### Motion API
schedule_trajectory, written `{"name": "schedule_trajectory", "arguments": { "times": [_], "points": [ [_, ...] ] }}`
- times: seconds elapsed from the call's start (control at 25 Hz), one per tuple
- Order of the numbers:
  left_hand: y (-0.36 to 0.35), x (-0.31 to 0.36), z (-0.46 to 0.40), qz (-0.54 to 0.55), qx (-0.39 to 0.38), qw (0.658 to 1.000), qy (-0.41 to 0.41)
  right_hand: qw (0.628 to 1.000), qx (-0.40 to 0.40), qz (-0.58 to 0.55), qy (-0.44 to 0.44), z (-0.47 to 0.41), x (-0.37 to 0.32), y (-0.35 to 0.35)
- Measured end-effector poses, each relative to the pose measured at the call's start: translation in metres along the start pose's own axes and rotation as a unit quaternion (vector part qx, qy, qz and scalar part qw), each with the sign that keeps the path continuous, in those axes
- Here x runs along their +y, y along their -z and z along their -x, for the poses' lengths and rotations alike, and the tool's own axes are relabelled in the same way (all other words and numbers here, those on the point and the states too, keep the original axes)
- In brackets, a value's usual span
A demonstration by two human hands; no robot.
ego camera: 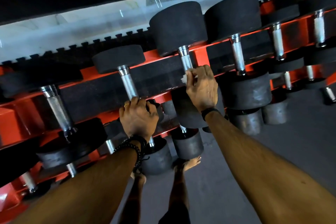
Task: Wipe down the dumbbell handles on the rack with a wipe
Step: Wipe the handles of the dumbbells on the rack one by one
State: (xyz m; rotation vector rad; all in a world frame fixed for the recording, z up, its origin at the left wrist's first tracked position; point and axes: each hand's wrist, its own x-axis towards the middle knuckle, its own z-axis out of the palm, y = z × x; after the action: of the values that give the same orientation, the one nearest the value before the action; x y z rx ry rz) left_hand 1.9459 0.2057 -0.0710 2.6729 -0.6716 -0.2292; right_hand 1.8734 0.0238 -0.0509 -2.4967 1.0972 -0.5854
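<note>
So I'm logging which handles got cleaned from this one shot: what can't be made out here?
- Head view: the wipe is mostly hidden inside the right hand; only a white scrap shows.
- The near end of that dumbbell handle is covered by the same grip.
- The left hand hides the near end of its dumbbell handle.
- Lower-tier dumbbells are blocked by the forearms.
- Rack ends are cut off by both frame edges.

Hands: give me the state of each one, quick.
Left hand: closed, gripping the near end of a dumbbell handle.
Right hand: closed, pinching a white wipe around the next dumbbell's handle.
</note>
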Motion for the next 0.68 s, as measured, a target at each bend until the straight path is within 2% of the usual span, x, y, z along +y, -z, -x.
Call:
{"name": "schedule_trajectory", "arguments": {
  "times": [0.12, 0.28, 0.56, 0.68],
  "points": [
    [-0.001, 0.000, 0.000, 0.000, 0.003, 1.000, -0.006, 0.999, -0.022, -0.033, -0.012, 0.001, 0.001, 0.001],
    [-0.002, -0.001, 0.001, -0.005, -0.006, 1.000, -0.002, 0.999, -0.034, -0.015, 0.009, 0.000, 0.000, 0.000],
    [0.023, -0.009, -0.005, 0.074, -0.090, 0.993, 0.013, 0.999, -0.049, -0.003, -0.006, -0.002, -0.004, 0.003],
    [0.058, -0.052, -0.002, 0.001, -0.063, 0.998, -0.028, 0.997, -0.069, 0.017, -0.032, -0.002, -0.007, 0.004]
  ]
}}
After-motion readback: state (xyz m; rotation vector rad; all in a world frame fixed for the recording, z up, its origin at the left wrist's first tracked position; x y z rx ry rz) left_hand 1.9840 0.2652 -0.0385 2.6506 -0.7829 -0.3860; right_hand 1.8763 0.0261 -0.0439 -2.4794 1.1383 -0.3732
